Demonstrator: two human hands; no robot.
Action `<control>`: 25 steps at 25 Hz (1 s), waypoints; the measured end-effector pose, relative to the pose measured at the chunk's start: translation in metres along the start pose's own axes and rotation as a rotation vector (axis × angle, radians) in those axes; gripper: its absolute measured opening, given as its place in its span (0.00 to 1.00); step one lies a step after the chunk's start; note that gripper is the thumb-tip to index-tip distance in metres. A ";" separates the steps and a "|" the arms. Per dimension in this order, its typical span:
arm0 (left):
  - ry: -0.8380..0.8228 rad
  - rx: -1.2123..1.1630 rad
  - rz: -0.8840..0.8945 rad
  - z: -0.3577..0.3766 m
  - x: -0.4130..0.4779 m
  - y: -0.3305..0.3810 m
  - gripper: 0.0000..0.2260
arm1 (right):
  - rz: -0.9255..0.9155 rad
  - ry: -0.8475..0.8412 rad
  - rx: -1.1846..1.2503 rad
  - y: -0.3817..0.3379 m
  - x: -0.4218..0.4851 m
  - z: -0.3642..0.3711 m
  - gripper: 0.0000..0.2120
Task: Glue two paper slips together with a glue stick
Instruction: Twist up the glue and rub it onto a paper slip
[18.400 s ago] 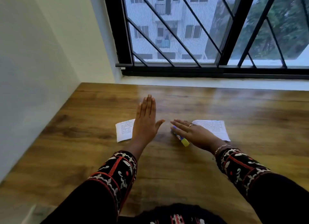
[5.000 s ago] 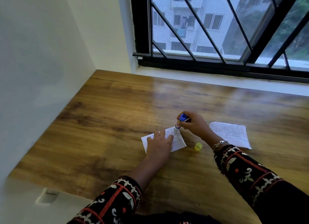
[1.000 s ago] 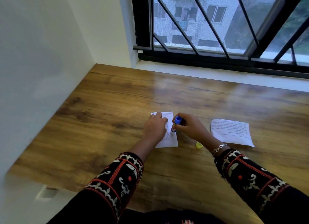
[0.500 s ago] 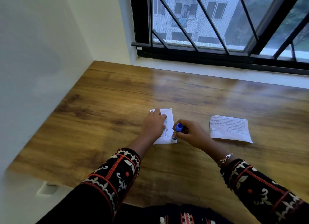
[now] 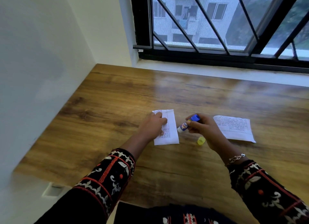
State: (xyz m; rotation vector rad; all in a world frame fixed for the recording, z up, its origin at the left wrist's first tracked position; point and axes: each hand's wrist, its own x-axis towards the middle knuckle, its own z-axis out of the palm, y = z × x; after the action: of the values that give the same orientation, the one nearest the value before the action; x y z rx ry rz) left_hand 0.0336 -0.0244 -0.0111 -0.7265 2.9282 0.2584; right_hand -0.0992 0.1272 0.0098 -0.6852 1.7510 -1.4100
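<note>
A white printed paper slip [image 5: 170, 123] lies lengthwise on the wooden table [image 5: 117, 106]. My left hand [image 5: 154, 125] presses flat on its left part. My right hand [image 5: 203, 128] grips an uncapped glue stick [image 5: 185, 124] with a blue end, tilted so its white tip sits just off the slip's right edge. The yellow cap [image 5: 201, 141] lies on the table below that hand. A second printed slip [image 5: 234, 128] lies flat to the right, partly behind my right hand.
A white wall [image 5: 33, 73] borders the table on the left. A barred window [image 5: 217, 23] with a white sill [image 5: 217, 73] runs along the far side. The table's near edge is by my sleeves.
The glue stick tip has moved off the slip's right side toward its edge. My left hand stays pressed on the slip. The yellow cap shows again beside my right hand.
</note>
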 end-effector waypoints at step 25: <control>0.094 0.115 -0.269 0.011 0.011 0.033 0.22 | -0.086 0.205 -0.467 -0.003 0.050 0.006 0.10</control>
State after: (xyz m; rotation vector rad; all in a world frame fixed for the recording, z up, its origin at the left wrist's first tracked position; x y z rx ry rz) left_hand 0.0092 0.0020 -0.0193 -1.1268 2.8547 0.0310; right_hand -0.1220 0.0832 0.0010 -0.8923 2.2714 -1.1642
